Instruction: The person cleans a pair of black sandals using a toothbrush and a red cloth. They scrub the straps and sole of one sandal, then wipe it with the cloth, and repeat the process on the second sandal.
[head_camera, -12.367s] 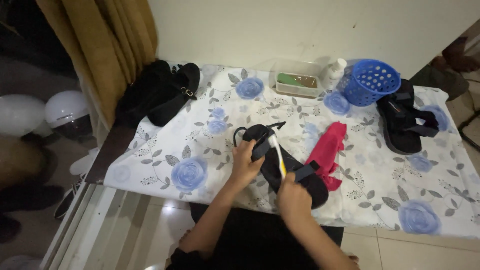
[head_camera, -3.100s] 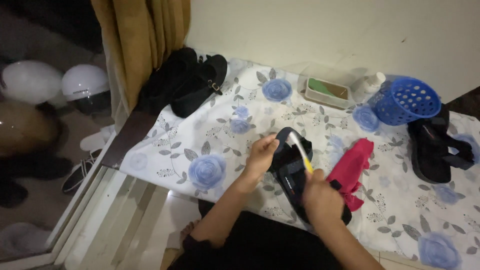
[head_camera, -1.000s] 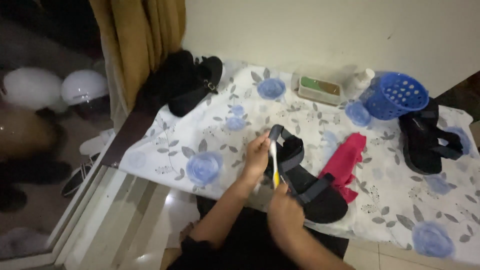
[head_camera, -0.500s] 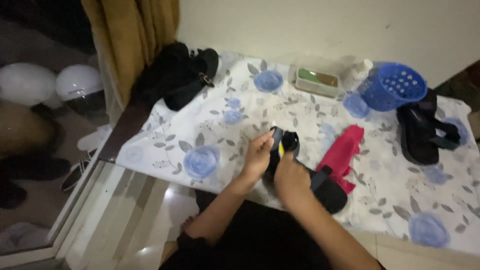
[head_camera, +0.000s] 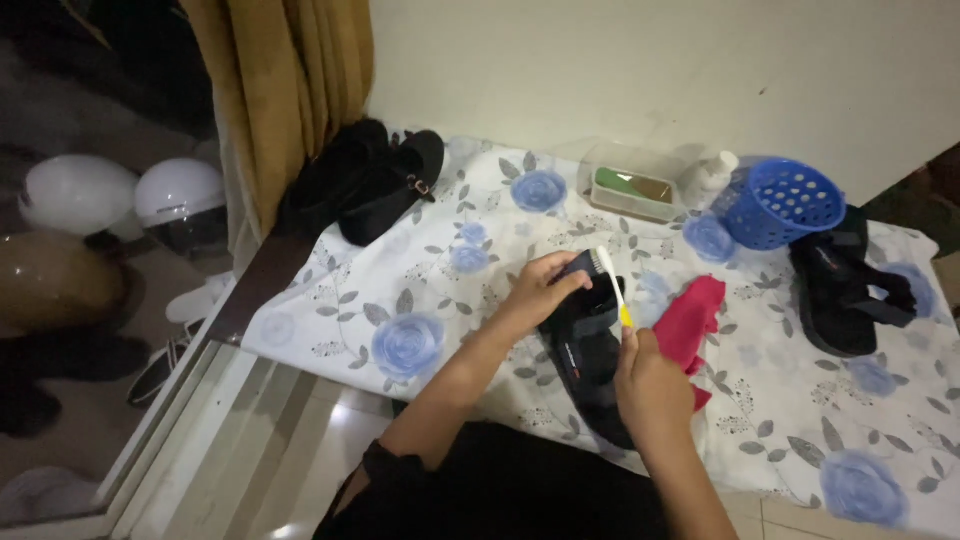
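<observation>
The left hand (head_camera: 540, 290) is gripping the far end of a black strapped sandal (head_camera: 590, 350), its fingers curled closed around the sandal's upper edge and holding it steady. The right hand (head_camera: 650, 385) is wrapping closed fingers around the yellow handle of a toothbrush (head_camera: 613, 285), with the white brush head pointing up and away, resting against the sandal's far end. The sandal is lying on the floral cloth (head_camera: 420, 300), just beside a red rag (head_camera: 690, 320), its long axis running from the person's lap towards the wall, tilted slightly left at the far end. It is probably light, with a stiff rubbery sole and soft straps, so the sole's edge looks like the surest hold; in this dim light the exact strap layout is hard to make out. A second black sandal (head_camera: 845, 290) is lying well apart to the right, near a blue basket (head_camera: 785, 205) and a clear soap box (head_camera: 632, 190).
</observation>
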